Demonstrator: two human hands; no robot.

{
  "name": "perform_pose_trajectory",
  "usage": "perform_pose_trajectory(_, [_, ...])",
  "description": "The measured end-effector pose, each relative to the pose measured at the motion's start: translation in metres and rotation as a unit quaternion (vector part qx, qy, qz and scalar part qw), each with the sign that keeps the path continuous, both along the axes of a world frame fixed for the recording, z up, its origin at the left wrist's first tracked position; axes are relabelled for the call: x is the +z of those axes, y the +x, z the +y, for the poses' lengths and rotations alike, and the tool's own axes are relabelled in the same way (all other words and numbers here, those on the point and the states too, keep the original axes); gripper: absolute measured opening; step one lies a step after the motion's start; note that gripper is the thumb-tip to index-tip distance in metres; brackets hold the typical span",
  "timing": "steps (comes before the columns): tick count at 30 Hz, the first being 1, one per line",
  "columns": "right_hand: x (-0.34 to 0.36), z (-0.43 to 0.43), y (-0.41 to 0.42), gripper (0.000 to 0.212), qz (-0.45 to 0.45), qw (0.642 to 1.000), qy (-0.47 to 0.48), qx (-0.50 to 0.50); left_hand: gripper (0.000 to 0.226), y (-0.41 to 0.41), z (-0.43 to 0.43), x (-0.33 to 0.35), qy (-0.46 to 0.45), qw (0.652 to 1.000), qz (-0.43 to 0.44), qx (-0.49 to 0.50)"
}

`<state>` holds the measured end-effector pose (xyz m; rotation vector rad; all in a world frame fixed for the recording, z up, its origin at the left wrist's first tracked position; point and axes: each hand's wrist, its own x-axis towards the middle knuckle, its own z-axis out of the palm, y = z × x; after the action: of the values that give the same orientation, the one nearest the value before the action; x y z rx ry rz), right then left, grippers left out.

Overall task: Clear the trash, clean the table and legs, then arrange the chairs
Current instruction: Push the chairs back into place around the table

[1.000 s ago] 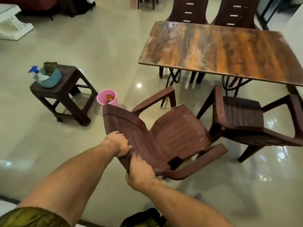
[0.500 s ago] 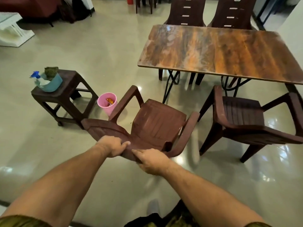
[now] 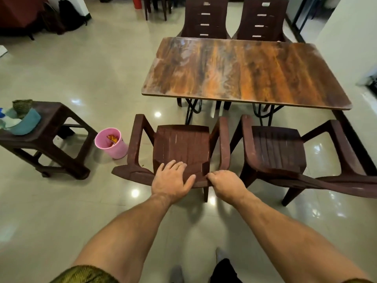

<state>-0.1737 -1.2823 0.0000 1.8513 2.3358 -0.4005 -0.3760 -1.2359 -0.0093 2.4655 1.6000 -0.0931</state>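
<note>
A brown plastic armchair stands upright on the floor, its seat facing the wooden table. Both my hands are on the top of its backrest. My left hand lies over the backrest top with fingers spread and nearly straight. My right hand grips the backrest edge with curled fingers. A second brown armchair stands just to the right, also facing the table. Two more chairs stand at the table's far side.
A pink bucket with trash inside sits on the floor left of the held chair. Further left stands a brown stool carrying a teal bowl, a spray bottle and a cloth. A white wall rises at the right.
The chair was tilted and turned sideways; now it stands level and square to the table. My left hand has loosened from a grip to a flat rest on the backrest.
</note>
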Motion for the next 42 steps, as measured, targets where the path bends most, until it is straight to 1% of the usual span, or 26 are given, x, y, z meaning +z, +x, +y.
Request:
perform_pose_trajectory(3, [0.0,0.009,0.01,0.026,0.005,1.0,-0.002,-0.019,0.071,0.013,0.021,-0.002,0.001,1.0,0.004,-0.018])
perform_pose_trajectory(6, [-0.004,0.013,0.015,0.028,0.024,1.0,-0.006,-0.01,0.071,0.013,0.035,-0.007,-0.005,0.999,0.021,-0.026])
perform_pose_trajectory(11, [-0.015,0.024,0.041,0.041,0.043,0.999,-0.018,-0.002,0.07,0.031,0.039,-0.008,-0.017,0.999,0.015,-0.026])
perform_pose_trajectory(14, [-0.01,0.023,0.046,0.045,0.095,0.995,-0.021,-0.004,0.07,0.033,0.037,-0.006,-0.026,0.999,0.025,-0.036])
perform_pose_trajectory(15, [-0.007,0.02,0.051,0.051,0.113,0.994,-0.013,0.001,0.07,0.038,0.036,-0.004,-0.025,0.998,0.023,-0.054])
perform_pose_trajectory(16, [-0.005,0.015,0.057,0.063,0.124,0.992,-0.004,0.003,0.069,0.046,0.032,-0.001,-0.029,0.996,0.014,-0.08])
perform_pose_trajectory(18, [0.001,0.003,0.08,0.082,0.135,0.99,0.029,-0.016,0.068,0.072,0.022,0.006,-0.058,0.988,0.002,-0.14])
perform_pose_trajectory(20, [0.004,-0.012,0.12,0.087,0.113,0.988,0.085,-0.071,0.067,0.098,0.011,0.013,-0.09,0.981,0.028,-0.167])
perform_pose_trajectory(21, [0.003,-0.02,0.147,0.085,0.087,0.985,0.104,-0.108,0.061,0.108,0.009,0.015,-0.097,0.981,0.042,-0.165])
perform_pose_trajectory(23, [-0.001,-0.045,0.202,0.084,0.021,0.974,0.112,-0.194,0.042,0.12,0.008,0.016,-0.101,0.983,0.054,-0.144])
perform_pose_trajectory(25, [-0.004,-0.072,0.25,0.077,-0.044,0.967,0.062,-0.244,0.035,0.127,0.006,0.014,-0.109,0.987,0.053,-0.103])
perform_pose_trajectory(26, [-0.007,-0.082,0.263,0.068,-0.054,0.964,0.031,-0.257,0.034,0.13,0.005,0.014,-0.11,0.989,0.053,-0.089])
perform_pose_trajectory(27, [-0.009,-0.086,0.269,0.057,-0.04,0.963,0.016,-0.268,0.033,0.132,0.005,0.013,-0.107,0.989,0.056,-0.08])
perform_pose_trajectory(28, [-0.008,-0.085,0.272,0.051,-0.017,0.961,0.017,-0.276,0.031,0.136,0.004,0.013,-0.105,0.99,0.059,-0.071])
perform_pose_trajectory(31, [0.0,-0.068,0.262,0.055,0.022,0.956,0.032,-0.291,0.025,0.151,0.003,0.012,-0.105,0.991,0.057,-0.052])
perform_pose_trajectory(33, [0.003,-0.06,0.257,0.058,0.042,0.955,0.023,-0.292,0.024,0.163,0.004,0.013,-0.103,0.992,0.06,-0.042])
perform_pose_trajectory(38, [0.006,-0.074,0.261,0.057,0.064,0.961,0.012,-0.269,0.029,0.173,-0.001,0.008,-0.094,0.992,0.067,-0.043])
perform_pose_trajectory(42, [0.004,-0.088,0.262,0.055,0.083,0.965,0.014,-0.247,0.029,0.169,0.001,0.003,-0.104,0.993,0.044,-0.028])
